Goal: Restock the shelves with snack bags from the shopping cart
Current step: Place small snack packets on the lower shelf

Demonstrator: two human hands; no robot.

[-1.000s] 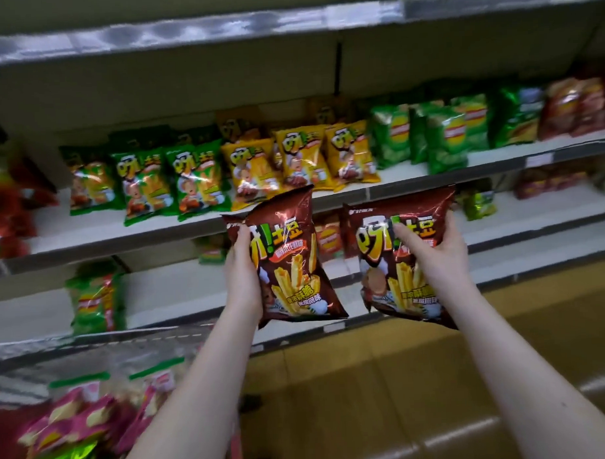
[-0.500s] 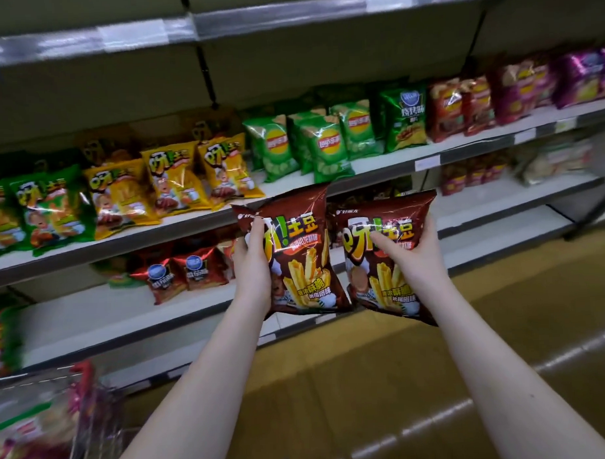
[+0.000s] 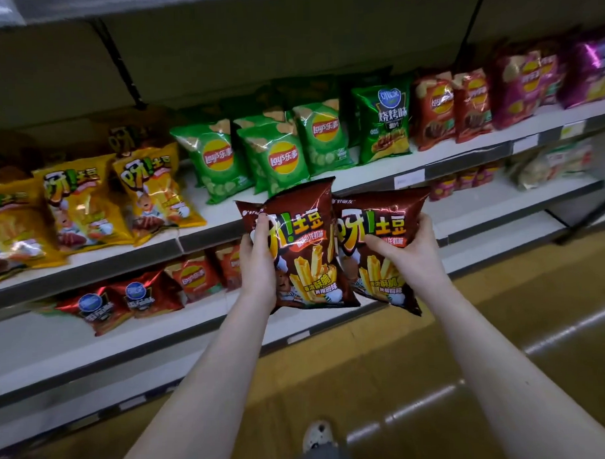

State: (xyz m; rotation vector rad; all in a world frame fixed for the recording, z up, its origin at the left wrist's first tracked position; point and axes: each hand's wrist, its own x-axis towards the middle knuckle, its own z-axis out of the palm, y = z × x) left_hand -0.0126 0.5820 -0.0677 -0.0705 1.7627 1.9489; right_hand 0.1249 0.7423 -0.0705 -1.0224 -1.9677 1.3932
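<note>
With my left hand [image 3: 259, 265] and right hand [image 3: 410, 256] each closed around a brown snack bag [image 3: 303, 250], both held just below the green bags [image 3: 274, 154], I judged they wanted standing upright, labels out, on bare shelf [image 3: 371, 173].

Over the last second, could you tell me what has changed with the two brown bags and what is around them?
The view has slid right along the shelves: the shopping cart and the green bags at the left have gone, and purple bags have come in. The left hand and right hand still hold one brown bag each, side by side before the shelf edge. Nothing was let go.
</note>
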